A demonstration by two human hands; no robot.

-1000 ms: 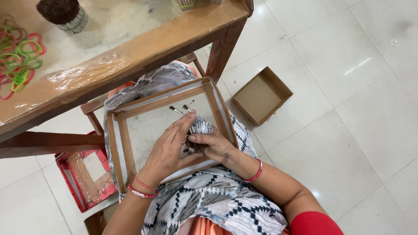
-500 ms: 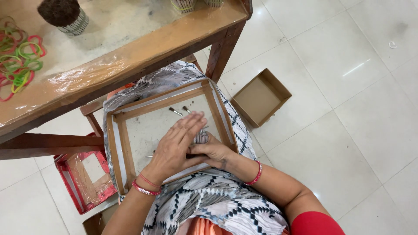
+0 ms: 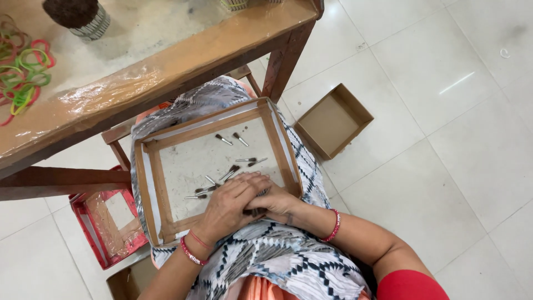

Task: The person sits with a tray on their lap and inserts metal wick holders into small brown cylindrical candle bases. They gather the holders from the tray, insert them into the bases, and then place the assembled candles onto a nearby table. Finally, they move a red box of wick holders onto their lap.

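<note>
My left hand [image 3: 225, 208] lies folded over my right hand [image 3: 275, 201] at the near edge of the wooden tray [image 3: 152, 183] on my lap. Both are curled around something small between them, though it is mostly hidden and I can't tell just what. The little metal pins [image 3: 233, 171] scattered on the tray floor look light, stiff and slick; I'd judge they're best pinched mid-shank, one at a time.

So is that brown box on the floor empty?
Empty. The open cardboard box on the white floor tiles shows only its bare brown bottom.
</note>
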